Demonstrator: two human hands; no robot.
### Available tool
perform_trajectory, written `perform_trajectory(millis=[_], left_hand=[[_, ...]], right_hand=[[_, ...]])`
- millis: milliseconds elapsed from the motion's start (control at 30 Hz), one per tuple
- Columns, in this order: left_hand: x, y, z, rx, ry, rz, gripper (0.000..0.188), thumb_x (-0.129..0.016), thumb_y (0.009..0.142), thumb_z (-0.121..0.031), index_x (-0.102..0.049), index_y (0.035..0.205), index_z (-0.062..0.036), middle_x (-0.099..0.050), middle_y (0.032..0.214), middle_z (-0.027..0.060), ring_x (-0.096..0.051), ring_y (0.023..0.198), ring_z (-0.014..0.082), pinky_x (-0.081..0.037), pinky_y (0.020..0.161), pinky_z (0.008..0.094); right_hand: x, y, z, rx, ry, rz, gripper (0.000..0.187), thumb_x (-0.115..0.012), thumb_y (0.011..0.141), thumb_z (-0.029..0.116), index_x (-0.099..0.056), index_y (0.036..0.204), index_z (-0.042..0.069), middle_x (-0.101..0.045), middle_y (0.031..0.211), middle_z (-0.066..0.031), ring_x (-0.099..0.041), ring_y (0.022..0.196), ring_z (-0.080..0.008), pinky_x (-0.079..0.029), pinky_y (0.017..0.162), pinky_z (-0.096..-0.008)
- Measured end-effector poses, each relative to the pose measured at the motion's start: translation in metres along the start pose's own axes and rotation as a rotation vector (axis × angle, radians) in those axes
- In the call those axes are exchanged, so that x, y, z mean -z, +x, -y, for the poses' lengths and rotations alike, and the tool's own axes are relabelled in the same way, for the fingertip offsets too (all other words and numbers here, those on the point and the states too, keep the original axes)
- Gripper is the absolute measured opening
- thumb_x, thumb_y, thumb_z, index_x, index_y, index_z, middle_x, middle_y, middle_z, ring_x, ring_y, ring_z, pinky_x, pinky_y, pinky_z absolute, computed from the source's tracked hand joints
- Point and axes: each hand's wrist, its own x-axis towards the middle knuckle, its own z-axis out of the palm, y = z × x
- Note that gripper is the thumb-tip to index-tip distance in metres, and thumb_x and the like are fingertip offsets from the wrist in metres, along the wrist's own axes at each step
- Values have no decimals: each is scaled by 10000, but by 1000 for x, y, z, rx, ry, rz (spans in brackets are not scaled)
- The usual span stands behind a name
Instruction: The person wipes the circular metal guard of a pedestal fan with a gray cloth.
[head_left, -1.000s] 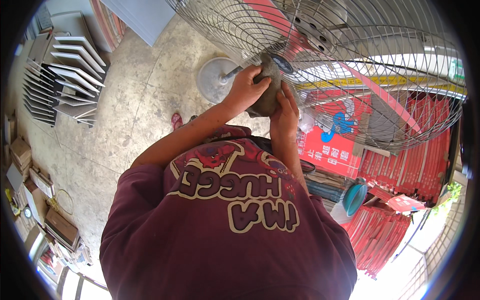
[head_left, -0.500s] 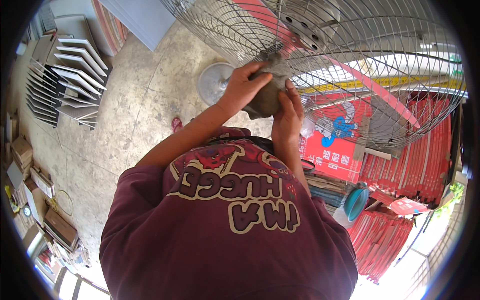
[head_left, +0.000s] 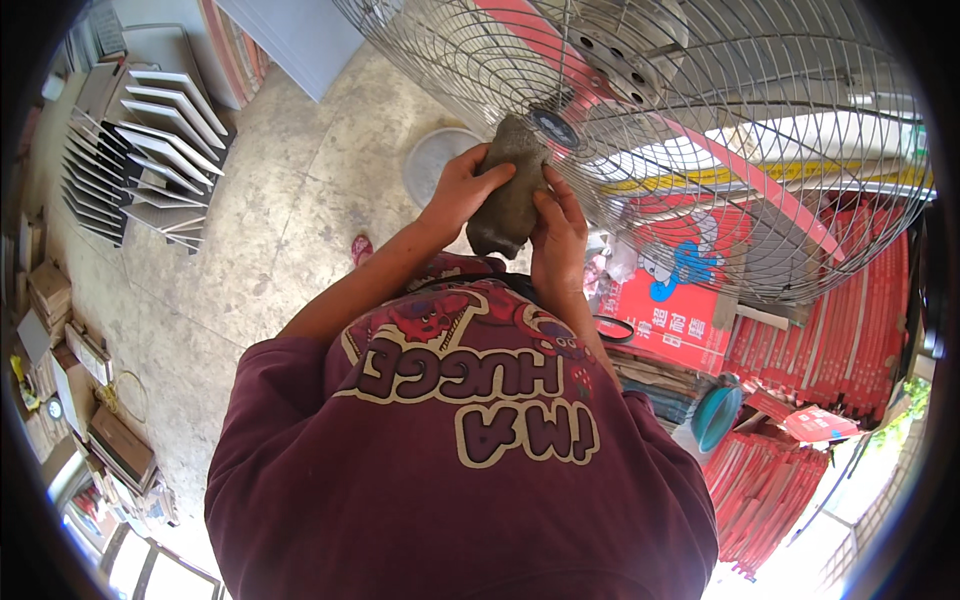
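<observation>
A dirty grey-brown rag hangs between my two hands, its lower end loose. My left hand grips its left edge, with the thumb lying across the front. At the opposite edge, my right hand pinches the cloth between thumb and fingers. Just beyond them stands a large fan with a wire cage and red blades. The fan's dark round centre badge shows beside the top of the rag. Below the cage, a round grey fan base rests on the floor, partly hidden by my left hand.
A rack of upright tile samples stands at the left on the concrete floor. To the right are red cartons and stacked red boxes, with a teal round container between. Several brown boxes lie at the far left.
Both hands have drawn slightly back from the fan and to the left with the rag. The cloth no longer covers the fan's centre badge and now hangs more spread out.
</observation>
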Motion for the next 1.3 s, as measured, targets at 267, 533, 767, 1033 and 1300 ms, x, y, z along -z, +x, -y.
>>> perform_trajectory(millis=[267,533,767,1033,1300], left_hand=[[3,-15,-4,116,1,61,399,-626,849,-215,-540,1161,19,-611,1056,67,-551,980,120,-434,835,252],[1,-26,6,23,21,99,320,-608,863,-162,-566,1134,1,-628,1031,42,-572,922,100,-443,825,259],[-12,-29,9,-152,163,36,283,-579,878,-121,-544,1134,-5,-618,1002,30,-561,893,84,-461,777,239],[-34,-34,16,-213,303,-15,284,-579,879,-129,-533,1130,-2,-605,978,22,-545,871,73,-464,745,238],[-49,-33,22,-413,985,-45,311,-590,842,-136,-543,1140,-61,-623,925,119,-628,721,205,-487,637,297]], right_hand=[[-1,-4,3,160,3,48,364,-502,861,6,-516,1222,48,-555,1150,-57,-520,997,-119,-419,842,-234],[9,-8,1,128,78,23,349,-504,860,-5,-536,1200,68,-570,1081,-15,-516,930,-81,-415,798,-210],[17,-14,8,-39,21,16,330,-527,877,65,-532,1206,88,-576,1015,1,-522,865,-67,-439,746,-214],[37,-11,5,-141,41,27,328,-543,893,162,-525,1208,69,-576,1046,-34,-539,929,-101,-459,791,-265],[54,-10,3,-148,-189,131,555,-545,891,418,-478,1246,-5,-538,1176,-104,-515,1049,-176,-422,870,-303]])
